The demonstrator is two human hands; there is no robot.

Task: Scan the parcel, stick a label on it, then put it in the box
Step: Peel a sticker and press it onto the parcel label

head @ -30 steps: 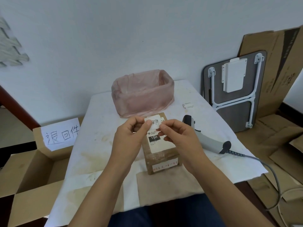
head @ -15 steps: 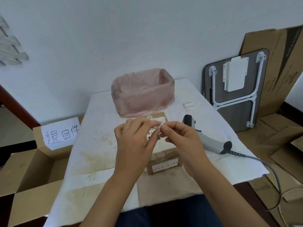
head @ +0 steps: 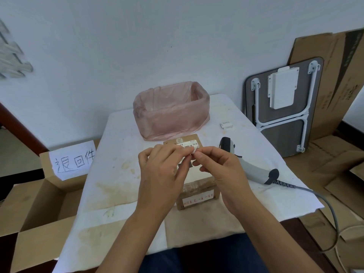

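Note:
The parcel [head: 197, 196], a brown cardboard carton with printed stickers, stands on the white-covered table [head: 118, 174] right in front of me. My left hand [head: 161, 174] lies over its top and hides most of it. Its fingertips meet my right hand [head: 218, 168] just above the carton. Between them a small white label [head: 194, 151] is pinched, and its free corner curls up. The grey barcode scanner [head: 254, 168] lies on the table to the right of the parcel, untouched. An open cardboard box [head: 29, 213] with a handwritten paper sign [head: 72, 160] stands on the floor at the left.
A pink plastic-lined bin [head: 171, 113] sits behind the parcel. A small white item [head: 226, 125] lies at the table's right rear. The scanner's cable [head: 325, 203] runs off the right edge. A folded table [head: 283, 115] and flattened cartons [head: 338, 79] lean on the wall.
The label, held up facing me a second ago, has come down to the parcel's top. My left hand has lowered and flattened over the carton, while the right hand keeps pinching the label's edge.

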